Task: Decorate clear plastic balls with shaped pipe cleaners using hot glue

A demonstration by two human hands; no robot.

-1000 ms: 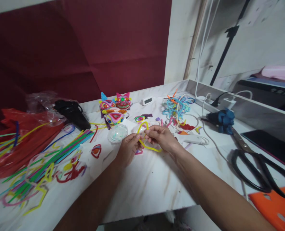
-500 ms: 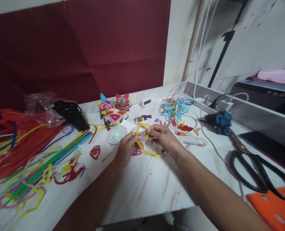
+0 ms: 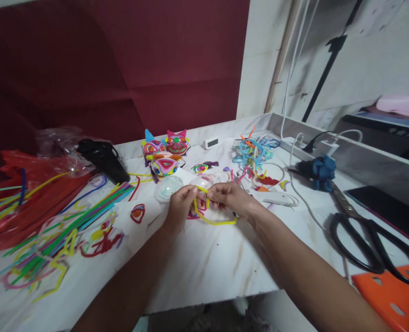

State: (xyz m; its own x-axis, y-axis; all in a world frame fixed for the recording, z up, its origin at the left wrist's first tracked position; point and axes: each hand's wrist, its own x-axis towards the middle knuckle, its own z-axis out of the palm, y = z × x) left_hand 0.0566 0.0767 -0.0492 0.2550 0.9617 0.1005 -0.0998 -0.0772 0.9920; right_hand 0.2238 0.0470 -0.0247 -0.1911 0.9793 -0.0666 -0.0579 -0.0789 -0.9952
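Between my two hands, above the marbled white table (image 3: 193, 286), is a bent yellow pipe cleaner (image 3: 221, 223). My left hand (image 3: 180, 206) pinches its upper left part between thumb and fingers. Close beside it, my right hand (image 3: 231, 198) is closed on the upper right part of the same pipe cleaner. One yellow end hangs below and bends to the right. Just behind my left hand lies a clear plastic dome (image 3: 168, 188). Pink looped pieces on the table are partly hidden by my hands. A red eye-shaped piece (image 3: 137, 213) lies to the left.
Colourful lion-head pieces (image 3: 164, 166) stand at the back. Bundled pipe cleaners (image 3: 69, 221) and a red plastic bag (image 3: 34, 203) are on the left. Tangled pipe cleaners (image 3: 254, 152), a white glue gun (image 3: 276, 198), large black-handled scissors (image 3: 356, 258) and a phone (image 3: 387, 214) are on the right.
The yellow pipe cleaner has turned and its top loop sits lower, with its long end bent lower right. My fingertips have come closer together. The camera view has shifted slightly.
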